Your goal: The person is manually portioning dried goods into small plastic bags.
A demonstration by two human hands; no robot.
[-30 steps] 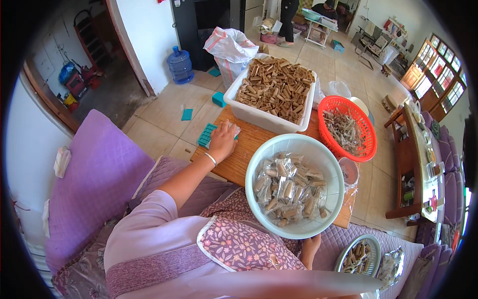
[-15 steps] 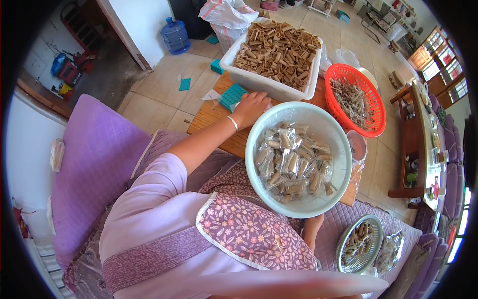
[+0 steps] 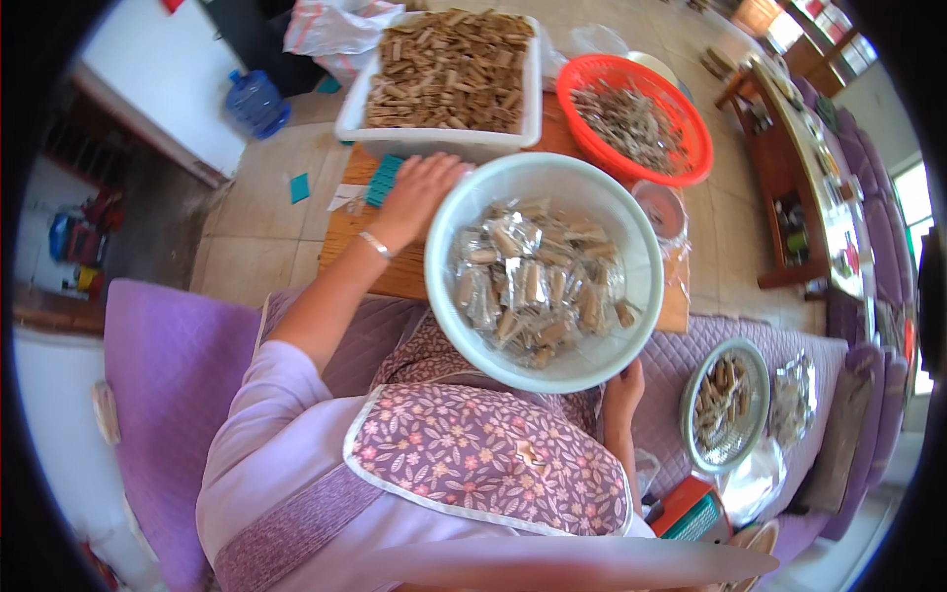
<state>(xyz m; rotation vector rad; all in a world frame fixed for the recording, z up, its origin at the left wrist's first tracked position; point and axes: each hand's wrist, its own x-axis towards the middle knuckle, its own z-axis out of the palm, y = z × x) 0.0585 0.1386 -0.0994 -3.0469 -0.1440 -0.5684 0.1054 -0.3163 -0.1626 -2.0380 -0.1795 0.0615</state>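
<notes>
A pale green plastic basin [image 3: 643, 271] rests against the near edge of the wooden table, over my lap. Inside lie many small brown rolled pieces [image 3: 533, 281] in clear wrappers. My right hand [image 3: 621, 390] holds the basin at its lower right rim, its fingers partly hidden beneath. At the basin's upper left, my left hand [image 3: 422, 189] lies open over the table with its fingers stretched out. Close beside it is a teal gridded tray [image 3: 383, 180]. I cannot tell whether the left fingertips touch the rim.
Behind stands a white bin [image 3: 434, 144] heaped with brown pieces. A red colander [image 3: 698, 163] and a small pinkish tub [image 3: 663, 209] sit on the wooden table [image 3: 340, 247]. On the purple couch are a smaller green basket [image 3: 755, 434] and a red-green box [image 3: 691, 515].
The view has swung to the right, so the table things appear further left. My right hand has come further out along the basin's right side. A red-green box has come into view.
</notes>
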